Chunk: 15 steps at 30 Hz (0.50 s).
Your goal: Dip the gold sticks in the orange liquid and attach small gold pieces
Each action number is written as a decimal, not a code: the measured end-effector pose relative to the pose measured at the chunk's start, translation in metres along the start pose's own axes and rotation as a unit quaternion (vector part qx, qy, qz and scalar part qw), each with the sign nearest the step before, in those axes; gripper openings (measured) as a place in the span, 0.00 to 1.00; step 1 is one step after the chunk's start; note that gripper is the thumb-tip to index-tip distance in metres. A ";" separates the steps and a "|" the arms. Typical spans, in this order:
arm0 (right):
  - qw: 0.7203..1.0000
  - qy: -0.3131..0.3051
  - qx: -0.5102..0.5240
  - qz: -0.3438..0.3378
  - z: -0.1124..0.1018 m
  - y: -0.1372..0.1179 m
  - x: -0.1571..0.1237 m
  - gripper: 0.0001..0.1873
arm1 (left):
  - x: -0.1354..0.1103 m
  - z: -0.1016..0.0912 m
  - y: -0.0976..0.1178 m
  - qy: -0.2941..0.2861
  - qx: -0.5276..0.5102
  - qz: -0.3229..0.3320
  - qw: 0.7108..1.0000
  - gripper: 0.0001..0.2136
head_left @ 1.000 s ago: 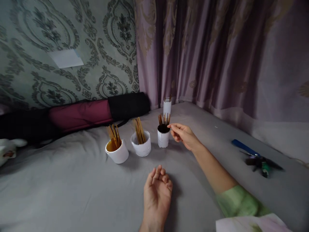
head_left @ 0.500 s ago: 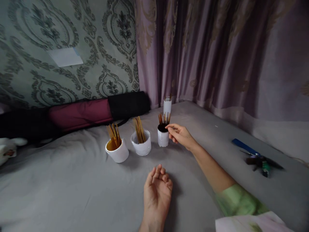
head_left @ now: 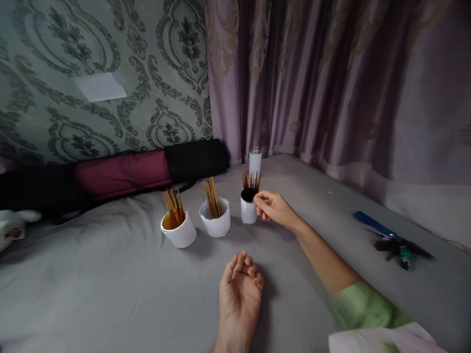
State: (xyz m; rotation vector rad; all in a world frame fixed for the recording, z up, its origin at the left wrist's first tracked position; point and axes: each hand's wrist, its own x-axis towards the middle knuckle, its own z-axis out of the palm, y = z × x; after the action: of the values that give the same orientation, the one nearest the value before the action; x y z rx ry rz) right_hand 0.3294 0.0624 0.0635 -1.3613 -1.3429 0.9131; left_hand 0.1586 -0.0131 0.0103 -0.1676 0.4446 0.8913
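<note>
My left hand (head_left: 241, 296) rests palm up on the grey sheet, fingers loosely curled and apart, holding nothing. My right hand (head_left: 274, 208) reaches in from the right and pinches the right rim of a small white cup (head_left: 248, 212) with a dark inside. Thin brown sticks (head_left: 252, 181) show at the back of that cup, partly hidden by its rim. To its left stands a white bowl (head_left: 216, 225) with a bundle of sticks (head_left: 212, 197) leaning in it. Further left, a white mug (head_left: 180, 235) with a yellow inside holds more sticks (head_left: 173, 207).
Behind the small cup stands a white jar (head_left: 255, 163) with sticks. A black and maroon long bag (head_left: 123, 172) lies along the wall. On the right are a blue-handled tool (head_left: 375, 223) and small dark and green items (head_left: 401, 252). A white plush toy (head_left: 13, 225) sits far left.
My right hand's fingers have drawn back slightly from over the cup's opening and closed together at its rim. The cup has shifted very slightly right. My left hand stays in place.
</note>
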 end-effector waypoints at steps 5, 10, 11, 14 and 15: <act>1.000 -0.003 0.008 -0.002 0.001 0.001 0.001 0.13 | -0.001 -0.002 0.000 -0.003 -0.003 -0.002 1.000 0.05; 1.000 -0.002 0.026 0.003 0.005 -0.001 0.001 0.12 | 0.000 -0.002 0.000 -0.005 -0.004 -0.006 1.000 0.05; 1.000 -0.001 0.029 0.004 0.005 -0.002 0.001 0.12 | 0.000 -0.001 0.000 -0.006 -0.003 -0.006 1.000 0.05; 0.999 0.004 0.037 0.012 0.007 -0.003 0.000 0.12 | 0.001 0.000 0.000 -0.006 -0.006 -0.005 1.000 0.05; 0.999 0.005 0.041 0.014 0.007 -0.003 0.000 0.12 | 0.001 0.000 0.000 -0.006 -0.008 -0.005 1.000 0.05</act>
State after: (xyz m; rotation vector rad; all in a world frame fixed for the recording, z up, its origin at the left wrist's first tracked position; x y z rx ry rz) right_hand 0.3216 0.0635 0.0647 -1.3233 -1.2677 0.9675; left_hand 0.1588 -0.0125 0.0097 -0.1793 0.4240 0.8859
